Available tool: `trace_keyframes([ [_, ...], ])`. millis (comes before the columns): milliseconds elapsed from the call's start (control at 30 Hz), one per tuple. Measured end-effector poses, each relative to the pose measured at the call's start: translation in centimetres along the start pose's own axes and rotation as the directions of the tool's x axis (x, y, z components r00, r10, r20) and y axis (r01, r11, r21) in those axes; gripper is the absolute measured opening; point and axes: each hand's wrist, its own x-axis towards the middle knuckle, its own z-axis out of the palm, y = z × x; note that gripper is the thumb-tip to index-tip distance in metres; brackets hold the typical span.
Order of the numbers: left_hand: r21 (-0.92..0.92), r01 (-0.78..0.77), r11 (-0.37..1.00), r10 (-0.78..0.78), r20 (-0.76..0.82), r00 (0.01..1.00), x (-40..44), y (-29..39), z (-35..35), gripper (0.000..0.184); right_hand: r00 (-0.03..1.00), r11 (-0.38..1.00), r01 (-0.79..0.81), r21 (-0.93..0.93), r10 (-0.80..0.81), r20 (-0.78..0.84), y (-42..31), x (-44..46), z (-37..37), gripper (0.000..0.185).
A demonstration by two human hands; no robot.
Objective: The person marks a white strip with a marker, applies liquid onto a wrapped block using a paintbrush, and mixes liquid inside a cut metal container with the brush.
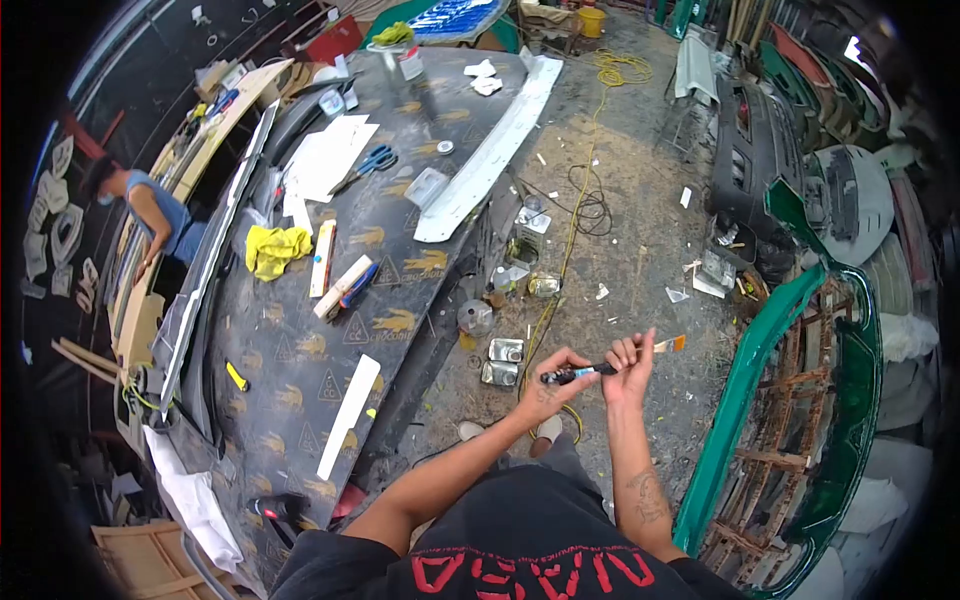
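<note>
My left hand (548, 388) is closed around a dark pen-like stick (583, 372) with a light blue band. Its right end reaches my right hand (627, 372), whose fingers are curled. From the far side of that hand juts a small flat paintbrush (676, 343) with an orange tip and a pale part beside it. The fingers cover the middle, so I cannot tell whether stick and brush are one piece. Both hands are in the air above the floor, to the right of the dark-topped table (290, 420). Below my left hand stand two open metal cans (503, 361).
A green bumper (745, 385) rests at the right, close to my right arm. On the table lie a long white strip (495, 150), scissors (377, 160), a yellow cloth (278, 252) and a white piece (349, 417). A yellow cable (572, 240) crosses the floor. Another person (155, 205) works at the far left.
</note>
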Motion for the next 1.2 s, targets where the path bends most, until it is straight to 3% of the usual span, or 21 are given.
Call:
trace_keyframes([
  [33, 0.053, -0.057, 0.997, 0.056, 0.019, 0.998, 0.2, -0.5, 1.1, 0.019, 0.994, 0.999, 0.031, 0.015, -0.03, -0.104, -1.0, 0.1, -0.2, 0.034],
  [67, 0.102, -0.118, 0.988, 0.114, 0.043, 0.993, 0.6, -1.0, 1.9, 0.019, 0.994, 0.999, 0.043, 0.021, -0.041, -0.098, -1.8, 0.2, -0.5, 0.034],
  [100, 0.051, 0.002, 0.999, -0.005, 0.053, 0.999, 0.7, -0.6, 2.8, 0.019, 0.991, 0.999, 0.042, -0.02, -0.044, -0.123, -2.4, 0.0, -0.9, 0.035],
  [200, -0.08, 0.062, 0.995, -0.057, 0.07, 0.996, 1.6, -0.9, 4.3, 0.023, 0.981, 0.994, 0.076, -0.075, -0.088, -0.175, -3.5, 0.1, -1.6, 0.038],
  [300, -0.072, 0.062, 0.995, -0.063, -0.007, 0.998, 1.9, -1.6, 6.1, 0.025, 0.969, 0.996, 0.079, -0.036, -0.085, -0.231, -4.6, 0.6, -2.1, 0.037],
  [333, -0.07, 0.06, 0.996, -0.057, 0.045, 0.997, 1.8, -1.9, 6.6, 0.025, 0.965, 0.996, 0.085, -0.013, -0.086, -0.247, -4.8, 0.9, -2.1, 0.036],
  [400, -0.135, 0.128, 0.983, -0.143, -0.111, 0.984, 1.6, -2.0, 7.0, 0.024, 0.971, 0.995, 0.099, -0.029, -0.102, -0.215, -4.7, 1.2, -1.8, 0.037],
  [433, -0.131, 0.124, 0.984, -0.137, -0.098, 0.986, 1.8, -1.9, 7.3, 0.024, 0.969, 0.996, 0.088, -0.014, -0.088, -0.231, -4.6, 1.2, -1.5, 0.038],
  [533, -0.282, 0.105, 0.954, -0.166, -0.203, 0.965, 1.4, -1.7, 7.5, 0.021, 0.959, 0.992, 0.118, -0.049, -0.126, -0.252, -4.1, 1.3, -0.9, 0.039],
  [567, -0.417, 0.134, 0.899, -0.245, -0.225, 0.943, 1.3, -1.7, 7.5, 0.021, 0.955, 0.994, 0.107, -0.036, -0.112, -0.276, -4.0, 1.8, -1.3, 0.039],
  [633, -0.642, 0.186, 0.744, -0.463, -0.294, 0.836, 1.6, -3.0, 5.4, 0.026, 0.927, 0.976, 0.215, -0.032, -0.215, -0.306, -6.8, 3.6, -3.2, 0.04],
  [667, -0.671, 0.126, 0.731, -0.429, -0.307, 0.849, 1.2, -3.8, 3.2, 0.029, 0.902, 0.953, 0.301, -0.047, -0.3, -0.309, -9.5, 4.3, -4.4, 0.041],
  [733, -0.641, 0.089, 0.763, -0.41, -0.372, 0.833, 0.6, -4.5, -1.4, 0.028, 0.867, 0.911, 0.407, -0.06, -0.406, -0.289, -14.1, 4.9, -6.3, 0.041],
  [800, -0.484, -0.085, 0.871, -0.215, -0.532, 0.819, -1.6, -0.9, -3.6, 0.027, 0.855, 0.895, 0.428, -0.128, -0.447, -0.264, -16.7, 4.4, -6.4, 0.04],
  [867, -0.277, -0.154, 0.948, -0.065, -0.645, 0.761, -4.2, 0.2, -7.4, 0.026, 0.86, 0.894, 0.397, -0.21, -0.442, -0.254, -17.5, 3.2, -6.7, 0.04],
  [967, -0.184, -0.194, 0.964, 0.002, -0.721, 0.693, -9.6, 0.1, -15.0, 0.032, 0.888, 0.898, 0.338, -0.282, -0.404, -0.221, -17.0, 2.0, -7.7, 0.039],
  [1033, -0.042, -0.117, 0.992, 0.037, -0.797, 0.603, -13.3, 1.0, -19.8, 0.037, 0.881, 0.882, 0.342, -0.323, -0.421, -0.216, -15.0, 1.0, -8.2, 0.039],
  [1200, 0.123, -0.04, 0.992, 0.128, -0.886, 0.447, -20.3, 2.4, -29.6, 0.031, 0.961, 0.928, 0.123, -0.351, -0.199, -0.191, -4.8, -0.8, -7.5, 0.036],
])
